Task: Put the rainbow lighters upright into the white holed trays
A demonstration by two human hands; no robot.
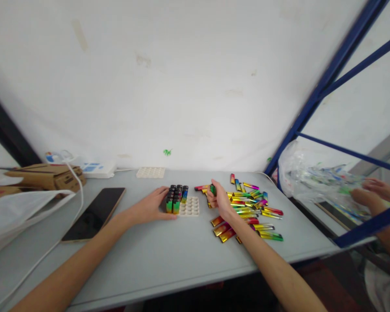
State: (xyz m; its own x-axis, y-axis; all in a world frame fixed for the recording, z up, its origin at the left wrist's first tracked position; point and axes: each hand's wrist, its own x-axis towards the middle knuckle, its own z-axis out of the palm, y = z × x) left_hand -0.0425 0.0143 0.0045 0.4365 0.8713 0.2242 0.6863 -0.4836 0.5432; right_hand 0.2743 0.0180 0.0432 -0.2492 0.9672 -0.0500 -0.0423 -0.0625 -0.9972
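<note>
A white tray (193,206) with round holes stands on the table. Several lighters (173,204) with black tops and shiny multicoloured bodies stand upright in its left part. My left hand (154,203) is at the tray's left end, thumb along the front and fingers behind, steadying it. My right hand (218,200) is closed around a green lighter (212,189), just right of the tray; the fingers hide part of it. Beside and under my right forearm lies a loose pile of shiny lighters (247,212) in gold, red, green, blue and purple.
A second holed tray (150,172) lies by the wall. On the left are a phone (95,214), a white cable (79,184), cardboard boxes (48,175) and a white bag (26,212). A blue metal frame (307,108) borders the right, where another person's hands (373,195) handle a plastic bag.
</note>
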